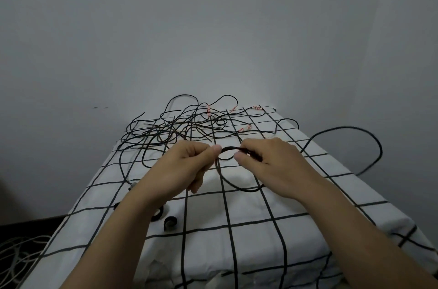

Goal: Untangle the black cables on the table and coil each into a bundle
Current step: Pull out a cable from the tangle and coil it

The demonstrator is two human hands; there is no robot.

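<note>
Coiling one cable (346, 127): left hand (189, 160) and right hand (267, 163) each pinch the small bundle (230, 148) above mid-table (248, 236); its slack loops off right; tangle (180, 125) untouched at far edge; next, likely: pull slack, add loop.

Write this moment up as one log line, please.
step: coiling one black cable | left hand: pinches it | right hand: grips its folded loops | tangle: far end of table

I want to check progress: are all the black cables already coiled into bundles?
No, a loose tangle of black cables lies spread over the far end of the table.
</note>
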